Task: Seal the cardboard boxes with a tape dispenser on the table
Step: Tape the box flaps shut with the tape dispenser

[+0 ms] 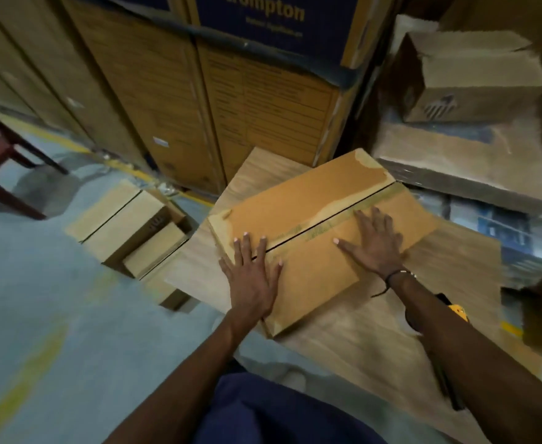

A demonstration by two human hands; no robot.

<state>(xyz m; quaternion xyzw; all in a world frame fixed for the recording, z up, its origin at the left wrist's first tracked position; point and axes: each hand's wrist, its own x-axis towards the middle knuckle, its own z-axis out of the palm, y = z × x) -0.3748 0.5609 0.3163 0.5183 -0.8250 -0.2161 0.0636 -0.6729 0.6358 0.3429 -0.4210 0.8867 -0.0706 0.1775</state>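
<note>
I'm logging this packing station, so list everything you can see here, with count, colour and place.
cardboard box: one, tan, on the table, tape along its seam
table: one, light wood
floor boxes: a cluster, tan, left of the table
tall cartons: several, brown and blue, behind
open box: one, brown, shelf top right
chair: one, dark red, far left
yellow-black item: one, beside the right forearm, unclear
left hand: flat on the box
right hand: flat on the tape

two hands (253,277), one table (359,334), one box (314,232) on it
</note>
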